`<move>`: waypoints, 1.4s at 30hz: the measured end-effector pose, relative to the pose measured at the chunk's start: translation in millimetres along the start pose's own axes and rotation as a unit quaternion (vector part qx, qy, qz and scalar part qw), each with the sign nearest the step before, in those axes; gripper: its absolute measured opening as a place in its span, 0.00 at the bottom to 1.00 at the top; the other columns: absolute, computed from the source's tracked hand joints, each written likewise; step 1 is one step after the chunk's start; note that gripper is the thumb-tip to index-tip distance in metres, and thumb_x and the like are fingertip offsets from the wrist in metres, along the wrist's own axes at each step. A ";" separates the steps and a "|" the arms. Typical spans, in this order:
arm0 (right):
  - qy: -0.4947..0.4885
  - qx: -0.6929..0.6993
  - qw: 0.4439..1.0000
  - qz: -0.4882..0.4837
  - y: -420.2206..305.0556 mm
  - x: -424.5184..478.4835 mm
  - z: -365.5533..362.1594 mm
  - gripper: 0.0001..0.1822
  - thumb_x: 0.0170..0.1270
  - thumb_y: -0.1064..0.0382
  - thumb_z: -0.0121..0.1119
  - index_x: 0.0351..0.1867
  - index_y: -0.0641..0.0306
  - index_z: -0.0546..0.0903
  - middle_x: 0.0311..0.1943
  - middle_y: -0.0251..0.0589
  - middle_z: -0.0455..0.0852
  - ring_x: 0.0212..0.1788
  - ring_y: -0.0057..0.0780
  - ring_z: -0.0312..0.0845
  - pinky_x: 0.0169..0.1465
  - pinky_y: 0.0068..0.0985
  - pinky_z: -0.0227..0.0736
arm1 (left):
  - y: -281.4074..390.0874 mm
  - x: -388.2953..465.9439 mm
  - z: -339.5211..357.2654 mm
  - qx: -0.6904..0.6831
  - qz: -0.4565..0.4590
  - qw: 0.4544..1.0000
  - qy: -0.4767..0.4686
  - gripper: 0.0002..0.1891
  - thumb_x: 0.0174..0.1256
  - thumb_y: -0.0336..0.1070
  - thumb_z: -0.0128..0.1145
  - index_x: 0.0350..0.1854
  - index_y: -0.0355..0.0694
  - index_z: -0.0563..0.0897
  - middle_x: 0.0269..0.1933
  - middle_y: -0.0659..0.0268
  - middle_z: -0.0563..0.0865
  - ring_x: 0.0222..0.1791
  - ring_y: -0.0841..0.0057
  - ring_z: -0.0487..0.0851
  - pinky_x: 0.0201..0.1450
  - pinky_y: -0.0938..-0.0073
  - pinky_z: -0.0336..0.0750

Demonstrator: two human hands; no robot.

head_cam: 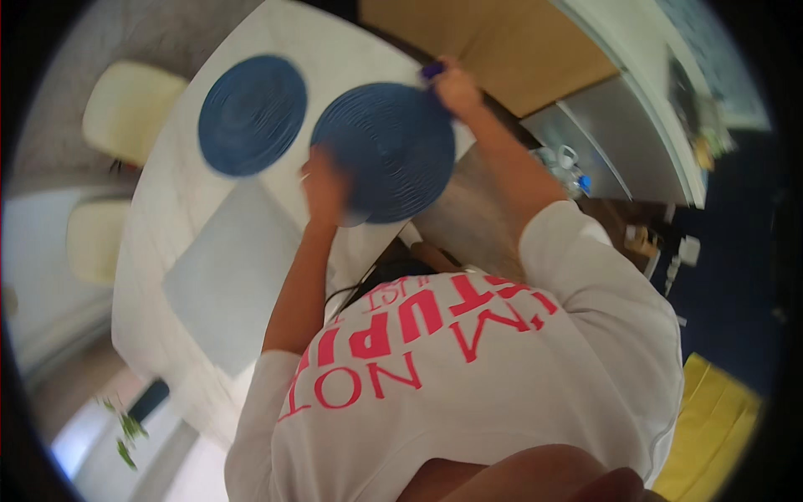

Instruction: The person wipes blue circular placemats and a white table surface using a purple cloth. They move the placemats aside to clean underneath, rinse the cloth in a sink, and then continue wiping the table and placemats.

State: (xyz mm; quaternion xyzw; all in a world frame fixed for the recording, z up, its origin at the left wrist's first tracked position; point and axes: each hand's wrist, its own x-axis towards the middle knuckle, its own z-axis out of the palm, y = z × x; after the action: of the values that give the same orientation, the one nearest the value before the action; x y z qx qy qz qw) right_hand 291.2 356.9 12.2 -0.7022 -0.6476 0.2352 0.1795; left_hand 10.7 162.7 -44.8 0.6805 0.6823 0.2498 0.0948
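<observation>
A round blue woven-look placemat [392,147] lies near the corner of a white marble-patterned table [169,207]. My left hand [326,188], blurred, is over the near left edge of this mat; its fingers and whether it grips the edge are unclear. At the mat's far right edge, my right hand [457,91] is closed around a purple thing [431,70], perhaps a cloth, mostly hidden by the fingers. A second round blue placemat [253,116] lies flat to the left. Closer to me is a grey rectangular mat [235,276], partly behind my left forearm.
Two cream chairs [133,112] stand along the table's left side. Brown cabinet fronts [495,47] and a grey appliance-like panel [596,135] are at the right, with clear plastic bottles [561,166] beside them. Green leaves [130,430] show at lower left.
</observation>
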 end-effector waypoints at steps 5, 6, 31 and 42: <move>-0.042 -0.103 0.993 0.024 3.1 -66.0 33.6 0.29 0.60 0.54 0.67 0.61 0.62 0.74 0.60 0.57 0.75 0.58 0.56 0.78 0.59 0.46 0.78 | 6.2 14.6 -4.4 0.050 -0.204 0.978 0.000 0.40 0.51 0.34 0.74 0.67 0.30 0.70 0.65 0.46 0.75 0.64 0.46 0.73 0.64 0.52 0.70; -0.057 -0.089 0.993 0.048 -3.5 -83.6 34.5 0.28 0.61 0.55 0.66 0.61 0.62 0.74 0.59 0.57 0.75 0.57 0.56 0.79 0.58 0.45 0.79 | 4.5 13.8 -6.7 0.075 -0.256 0.963 -0.024 0.39 0.51 0.33 0.74 0.67 0.31 0.70 0.63 0.47 0.77 0.62 0.45 0.74 0.62 0.52 0.72; 0.102 0.131 0.944 -0.284 -59.7 -172.7 34.4 0.22 0.54 0.74 0.60 0.54 0.66 0.79 0.51 0.50 0.80 0.54 0.53 0.76 0.60 0.41 0.71 | 18.0 -52.5 -17.0 -0.090 0.060 0.985 -0.131 0.36 0.57 0.41 0.66 0.69 0.35 0.71 0.78 0.51 0.58 0.79 0.44 0.49 0.77 0.46 0.50; 0.137 -0.103 0.959 -0.228 18.0 -96.2 35.8 0.15 0.61 0.70 0.55 0.47 0.54 0.85 0.47 0.46 0.82 0.50 0.47 0.77 0.53 0.42 0.72 | 37.8 -49.5 0.6 0.087 -0.049 0.977 -0.187 0.47 0.70 0.54 0.58 0.80 0.36 0.46 0.82 0.50 0.43 0.82 0.51 0.39 0.76 0.36 0.41</move>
State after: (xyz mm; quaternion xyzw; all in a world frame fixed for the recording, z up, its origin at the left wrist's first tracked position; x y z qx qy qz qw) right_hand 281.0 257.7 -18.0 -0.5762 -0.7805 0.0216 0.2415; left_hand 47.1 112.6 -38.0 0.6868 0.7041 0.0529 0.1726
